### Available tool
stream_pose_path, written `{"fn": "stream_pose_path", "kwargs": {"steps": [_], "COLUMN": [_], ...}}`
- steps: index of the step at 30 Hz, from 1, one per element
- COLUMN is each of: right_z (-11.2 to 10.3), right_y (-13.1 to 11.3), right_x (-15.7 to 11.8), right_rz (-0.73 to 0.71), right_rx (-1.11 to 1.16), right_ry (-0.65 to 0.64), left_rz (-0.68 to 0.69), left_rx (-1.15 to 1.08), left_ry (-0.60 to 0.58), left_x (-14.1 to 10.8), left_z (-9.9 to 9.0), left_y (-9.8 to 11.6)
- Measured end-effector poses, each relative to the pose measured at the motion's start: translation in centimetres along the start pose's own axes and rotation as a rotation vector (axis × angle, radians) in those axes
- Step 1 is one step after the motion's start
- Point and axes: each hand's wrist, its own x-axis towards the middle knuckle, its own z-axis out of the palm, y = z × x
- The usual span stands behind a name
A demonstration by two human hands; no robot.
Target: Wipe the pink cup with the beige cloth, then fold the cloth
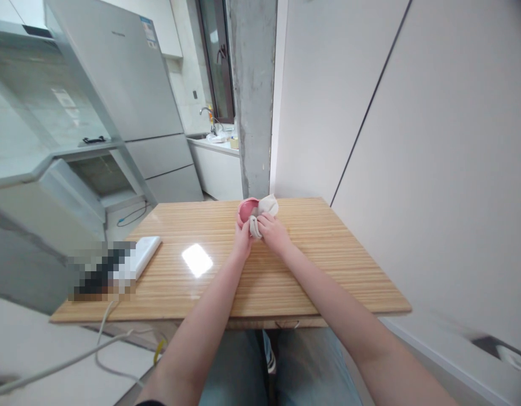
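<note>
A pink bowl [247, 210] is tilted above the far part of the wooden table [328, 254], its inside partly showing. My left hand [242, 238] grips the bowl's near left side. My right hand [274, 230] is closed on a pale beige cloth [269, 204], which is bunched against the bowl's right rim. One fold of the cloth hangs between my two hands. The fingertips of my left hand are partly hidden behind the bowl and the cloth.
At the table's left side lie a white box-like object [147, 248] and a blurred-out dark item, with a pale cable [102, 332] running off the near edge. A fridge [116, 73] and a sink counter [216, 145] stand beyond; a white wall rises at right.
</note>
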Motion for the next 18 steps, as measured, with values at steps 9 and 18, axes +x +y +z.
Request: {"fn": "stream_pose_path", "kwargs": {"steps": [9,18], "right_z": [3.0,4.4], "right_y": [0.4,0.0], "right_x": [-1.0,-0.9], "right_rz": [0.130,0.220], "right_rx": [0.041,0.325], "right_ry": [0.011,0.105], "left_rz": [0.243,0.520], "left_rx": [0.571,0.688], "left_ry": [0.124,0.130], "left_x": [-0.6,-1.6], "left_z": [-2.0,0.7], "left_y": [1.2,1.9]}}
